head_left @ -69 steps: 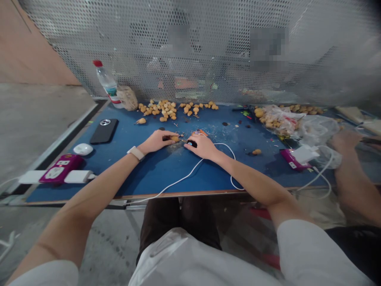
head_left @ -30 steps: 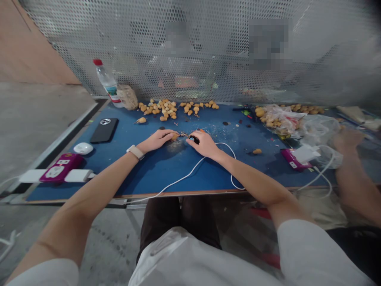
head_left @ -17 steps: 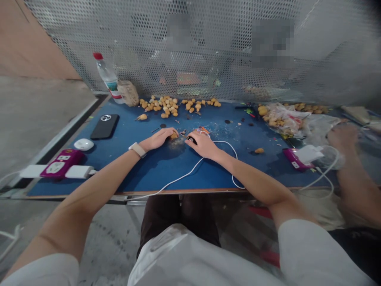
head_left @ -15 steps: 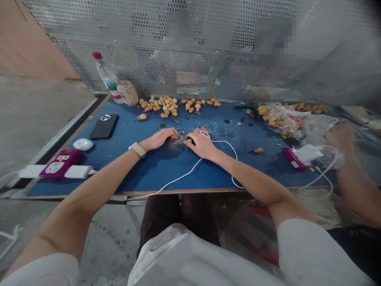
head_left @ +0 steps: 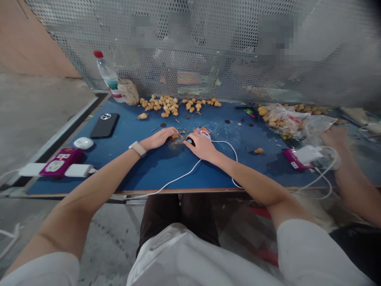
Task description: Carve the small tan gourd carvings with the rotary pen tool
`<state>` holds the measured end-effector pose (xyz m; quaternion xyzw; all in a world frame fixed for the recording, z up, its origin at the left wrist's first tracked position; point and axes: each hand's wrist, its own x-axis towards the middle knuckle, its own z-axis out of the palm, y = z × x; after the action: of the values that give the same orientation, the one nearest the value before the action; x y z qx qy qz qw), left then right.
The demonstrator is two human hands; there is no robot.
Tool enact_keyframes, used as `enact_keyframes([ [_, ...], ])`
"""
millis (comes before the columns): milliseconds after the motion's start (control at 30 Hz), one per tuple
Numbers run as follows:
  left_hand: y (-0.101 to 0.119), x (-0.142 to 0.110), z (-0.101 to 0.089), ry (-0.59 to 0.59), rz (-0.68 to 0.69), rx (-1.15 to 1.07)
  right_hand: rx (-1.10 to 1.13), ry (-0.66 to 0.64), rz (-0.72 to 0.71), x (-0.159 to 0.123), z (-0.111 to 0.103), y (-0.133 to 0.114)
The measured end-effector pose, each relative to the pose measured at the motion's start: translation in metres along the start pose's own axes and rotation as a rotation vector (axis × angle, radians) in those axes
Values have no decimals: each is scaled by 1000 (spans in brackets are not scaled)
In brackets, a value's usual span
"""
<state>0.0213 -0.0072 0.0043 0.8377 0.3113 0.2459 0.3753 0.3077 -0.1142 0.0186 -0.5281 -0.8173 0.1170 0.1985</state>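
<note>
My left hand point(head_left: 162, 138), a light band at its wrist, has its fingers closed round a small tan gourd point(head_left: 175, 135) on the blue table. My right hand point(head_left: 204, 146) is wrapped round a black handheld rotary tool point(head_left: 190, 140) with a small lit display; most of its body is hidden by the fingers. A white cable point(head_left: 185, 174) lies near that hand and runs to the table's front edge. The tool's tip points toward the gourd, but I cannot tell whether they touch. Pale dust and small bits lie between and behind the hands.
Several gourds point(head_left: 163, 104) lie along the mesh screen point(head_left: 208, 59). At left are a bottle point(head_left: 109, 79), a jar point(head_left: 128, 92), a phone point(head_left: 104, 125), a white case point(head_left: 83, 143) and a purple power strip point(head_left: 63, 162). At right are bagged gourds point(head_left: 285, 117) and another person's arm point(head_left: 348, 171).
The view has tilted slightly downward. My right hand had lifted a little and shown the tool's shaft near the gourd; now it rests lower. My left hand keeps hold of the gourd.
</note>
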Motion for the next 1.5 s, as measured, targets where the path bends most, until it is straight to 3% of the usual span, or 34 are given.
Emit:
enact_keyframes([
  [1500,-6,2,-1,-11,25,-30,-45,-24,39,-1,-5,-10],
])
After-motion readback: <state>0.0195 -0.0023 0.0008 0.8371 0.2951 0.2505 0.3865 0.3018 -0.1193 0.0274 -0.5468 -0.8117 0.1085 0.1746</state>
